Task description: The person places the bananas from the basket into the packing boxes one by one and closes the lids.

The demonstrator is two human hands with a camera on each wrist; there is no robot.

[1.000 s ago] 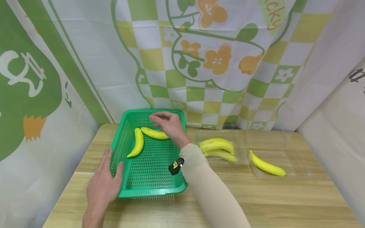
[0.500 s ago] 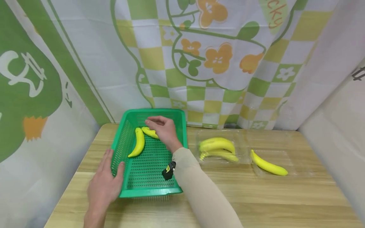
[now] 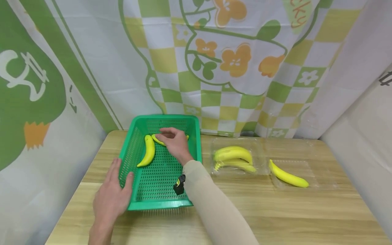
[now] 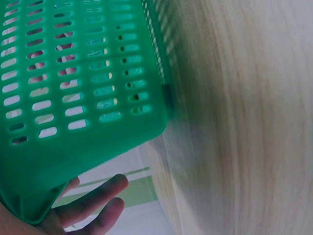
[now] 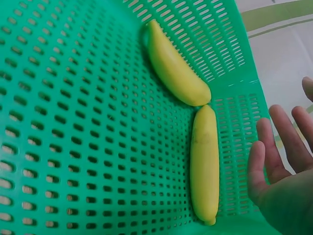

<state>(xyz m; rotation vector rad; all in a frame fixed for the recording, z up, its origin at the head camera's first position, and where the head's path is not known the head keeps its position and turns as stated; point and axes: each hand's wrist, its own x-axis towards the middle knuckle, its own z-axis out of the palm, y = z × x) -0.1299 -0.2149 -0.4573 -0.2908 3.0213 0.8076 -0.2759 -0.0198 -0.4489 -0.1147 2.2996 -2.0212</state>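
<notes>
A green plastic basket (image 3: 162, 204) with slotted walls stands on the left part of the table. My left hand (image 3: 111, 195) grips its left rim, thumb over the rim and fingers along the outside; the left wrist view shows those fingers reaching past the wall. Inside lie two yellow bananas, one along the left side (image 3: 149, 151) and one at the back (image 3: 157, 139). Above the back banana hovers my right hand (image 3: 176, 143), covering its middle in the head view. The right wrist view shows its fingers (image 5: 288, 137) loosely spread, holding nothing, apart from both bananas.
Right of the basket sits a clear plastic box (image 3: 257, 166) with two bananas (image 3: 234, 154) in it. Farther right, another banana (image 3: 289, 175) lies in a second clear plastic tray (image 3: 310, 170). A patterned curtain (image 3: 211, 98) hangs behind the wooden table (image 3: 275, 211).
My right hand has moved slightly left and toward me over the back banana. My left hand stays on the rim, and the bananas lie as before.
</notes>
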